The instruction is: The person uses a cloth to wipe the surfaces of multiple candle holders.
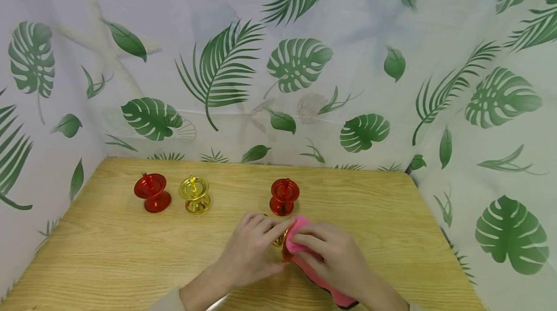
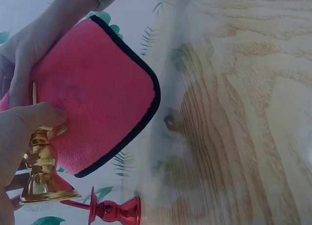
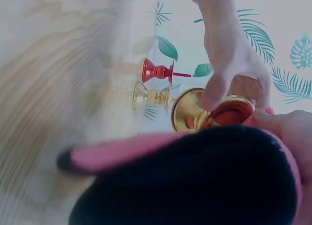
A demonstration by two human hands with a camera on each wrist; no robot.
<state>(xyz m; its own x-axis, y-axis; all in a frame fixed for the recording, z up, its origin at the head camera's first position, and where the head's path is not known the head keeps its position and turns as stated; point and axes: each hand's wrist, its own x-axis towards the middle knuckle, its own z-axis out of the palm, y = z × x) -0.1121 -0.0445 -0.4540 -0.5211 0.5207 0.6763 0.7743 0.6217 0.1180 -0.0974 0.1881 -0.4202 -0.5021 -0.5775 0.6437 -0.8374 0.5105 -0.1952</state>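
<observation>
The left hand (image 1: pixel 252 253) extends from the near side of the counter (image 1: pixel 130 253), knuckles raised, its grip closed about the cup of a gold candle holder (image 2: pixel 41 161); the right hand (image 1: pixel 335 255) reaches in opposite, fingers bent, its grip pinching a pink cloth (image 2: pixel 97 98) with black edging against the cup; the holder is glossy, flared at the base and tilted sideways above the counter, well in from the far edge; a red candle holder (image 1: pixel 285 197) stands beyond, nearer that edge.

Hands (image 1: pixel 252 250) grip gold candlestick (image 1: pixel 285 249), pink cloth (image 1: pixel 298 234); red candlestick (image 1: pixel 284 197) beyond.
</observation>
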